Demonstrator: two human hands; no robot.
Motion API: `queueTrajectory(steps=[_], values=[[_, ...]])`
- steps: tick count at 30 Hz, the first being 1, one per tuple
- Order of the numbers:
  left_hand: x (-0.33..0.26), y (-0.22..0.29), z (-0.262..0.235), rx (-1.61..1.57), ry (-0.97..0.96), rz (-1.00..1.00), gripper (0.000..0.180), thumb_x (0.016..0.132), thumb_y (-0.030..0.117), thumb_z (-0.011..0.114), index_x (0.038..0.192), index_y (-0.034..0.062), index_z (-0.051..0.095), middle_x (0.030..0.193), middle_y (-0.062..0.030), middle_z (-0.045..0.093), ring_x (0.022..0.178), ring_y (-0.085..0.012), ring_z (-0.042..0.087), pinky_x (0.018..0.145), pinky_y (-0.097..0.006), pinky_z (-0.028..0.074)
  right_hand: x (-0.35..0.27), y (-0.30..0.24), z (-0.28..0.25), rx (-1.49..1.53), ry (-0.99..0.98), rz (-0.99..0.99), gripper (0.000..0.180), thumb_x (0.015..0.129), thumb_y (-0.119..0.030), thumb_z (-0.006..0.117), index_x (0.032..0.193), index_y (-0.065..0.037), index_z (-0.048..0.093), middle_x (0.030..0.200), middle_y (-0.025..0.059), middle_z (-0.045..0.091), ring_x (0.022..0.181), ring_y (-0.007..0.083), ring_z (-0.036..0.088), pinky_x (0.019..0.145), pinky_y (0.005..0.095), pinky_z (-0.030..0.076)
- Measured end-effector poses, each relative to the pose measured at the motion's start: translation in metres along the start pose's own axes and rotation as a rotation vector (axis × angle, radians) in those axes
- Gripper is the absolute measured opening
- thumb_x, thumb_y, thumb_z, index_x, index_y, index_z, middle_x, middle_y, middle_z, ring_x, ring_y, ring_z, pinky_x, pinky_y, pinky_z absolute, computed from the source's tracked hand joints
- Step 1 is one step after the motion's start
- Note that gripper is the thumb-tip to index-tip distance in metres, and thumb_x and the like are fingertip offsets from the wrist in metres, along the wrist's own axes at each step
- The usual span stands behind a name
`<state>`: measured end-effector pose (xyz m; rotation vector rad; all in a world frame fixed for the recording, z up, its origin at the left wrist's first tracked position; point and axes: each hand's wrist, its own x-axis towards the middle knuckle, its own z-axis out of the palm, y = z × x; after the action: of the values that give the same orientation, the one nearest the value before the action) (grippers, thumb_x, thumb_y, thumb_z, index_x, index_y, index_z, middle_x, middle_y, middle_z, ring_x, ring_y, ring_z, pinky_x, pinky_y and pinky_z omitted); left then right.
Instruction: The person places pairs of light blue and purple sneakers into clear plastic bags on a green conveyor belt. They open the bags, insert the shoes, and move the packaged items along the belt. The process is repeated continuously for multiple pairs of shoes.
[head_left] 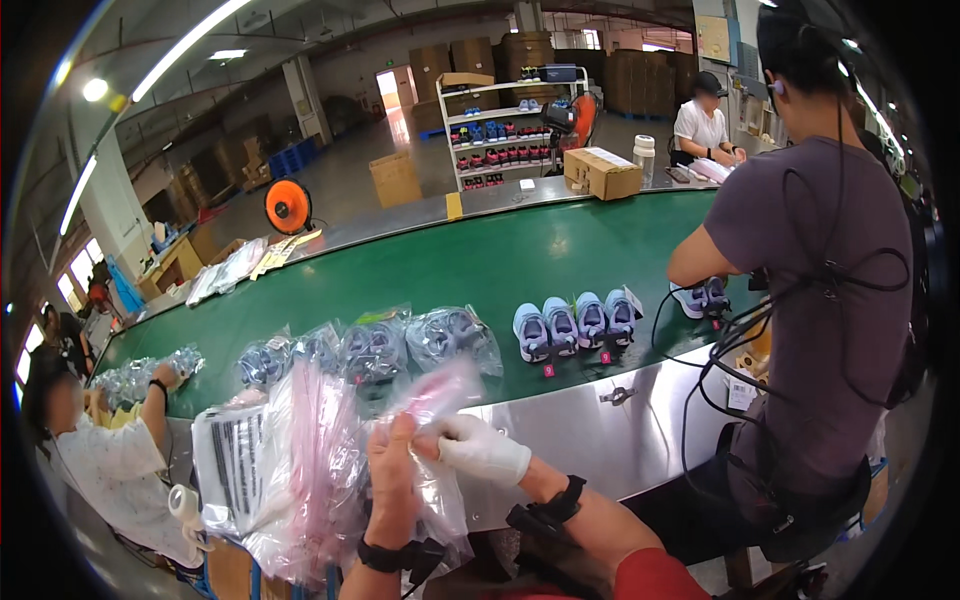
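Observation:
Both of my hands work at a clear plastic bag [442,505] in front of me, its upper part smeared by motion. My left hand [390,475], bare and with a dark wrist strap, pinches it. My right hand [482,449] wears a white glove and pinches the bag close to the left fingertips. Just left of them lies a thick pile of clear, pink-edged plastic bags [315,450]. Beyond the hands, shoes in clear bags [372,350] sit on the green belt. Farther right stand two pairs of unbagged light-blue and purple shoes [575,325].
The green conveyor belt [420,262] runs across, with a steel ledge [650,440] on my side. A person in a purple shirt [830,290] stands close at right, with black cables hanging. Another person [115,470] handles bagged shoes at left. A cardboard box [602,174] sits on the far edge.

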<state>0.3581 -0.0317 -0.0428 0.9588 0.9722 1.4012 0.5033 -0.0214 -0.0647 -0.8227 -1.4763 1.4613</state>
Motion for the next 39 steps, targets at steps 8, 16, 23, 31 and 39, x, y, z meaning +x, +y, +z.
queueTrajectory(steps=[8, 16, 23, 31, 39], values=[[-0.005, 0.054, -0.025, -0.086, 0.329, 0.463, 0.017, 0.093, 0.019, 0.057, 0.092, 0.0025, 0.060, 0.082, -0.0011, 0.060, 0.070, -0.0077, 0.054, 0.059, -0.020, 0.044, -0.046, -0.034, -0.026, -0.932, 0.622, -0.265, 0.019, 0.079, -0.022, 0.063, 0.085, -0.005, 0.060, 0.070, 0.0098, 0.053, 0.062, 0.0236, 0.056, 0.059, 0.0364, 0.045], [-0.024, 0.040, 0.005, 0.322, 0.018, 0.480, 0.011, 0.089, 0.010, 0.057, 0.087, -0.0003, 0.060, 0.070, 0.0020, 0.054, 0.061, -0.0051, 0.045, 0.050, -0.023, 0.034, -0.039, -0.070, 0.017, -1.169, 0.170, -0.621, 0.023, 0.076, -0.021, 0.064, 0.092, -0.005, 0.061, 0.089, 0.0149, 0.059, 0.082, 0.0305, 0.058, 0.072, 0.0393, 0.047], [-0.096, 0.043, 0.032, 0.879, -1.051, 0.385, 0.012, 0.085, 0.015, 0.059, 0.090, 0.0044, 0.061, 0.068, -0.0197, 0.058, 0.064, -0.0365, 0.060, 0.058, -0.042, 0.048, 0.021, 0.004, 0.011, -1.120, 0.014, -0.333, 0.029, 0.079, -0.024, 0.059, 0.102, -0.007, 0.062, 0.101, 0.0137, 0.061, 0.089, 0.0291, 0.060, 0.078, 0.0383, 0.048], [-0.014, 0.050, -0.018, 0.927, 0.118, 0.645, 0.014, 0.090, 0.010, 0.054, 0.080, 0.0002, 0.055, 0.056, -0.0048, 0.050, 0.048, -0.0137, 0.042, 0.046, -0.034, 0.030, 0.027, 0.023, -0.003, -1.070, -0.004, -0.267, 0.038, 0.084, -0.035, 0.053, 0.111, -0.013, 0.065, 0.110, 0.0121, 0.065, 0.095, 0.0297, 0.062, 0.084, 0.0411, 0.048], [0.026, 0.047, -0.026, 0.419, 0.250, 0.474, 0.016, 0.093, 0.013, 0.052, 0.084, 0.0009, 0.056, 0.065, 0.0065, 0.044, 0.058, -0.0039, 0.036, 0.050, -0.024, 0.026, -0.014, -0.052, -0.007, -0.677, -0.121, -0.507, 0.021, 0.083, -0.015, 0.056, 0.099, -0.005, 0.064, 0.082, 0.0139, 0.064, 0.075, 0.0272, 0.064, 0.068, 0.0359, 0.050]])
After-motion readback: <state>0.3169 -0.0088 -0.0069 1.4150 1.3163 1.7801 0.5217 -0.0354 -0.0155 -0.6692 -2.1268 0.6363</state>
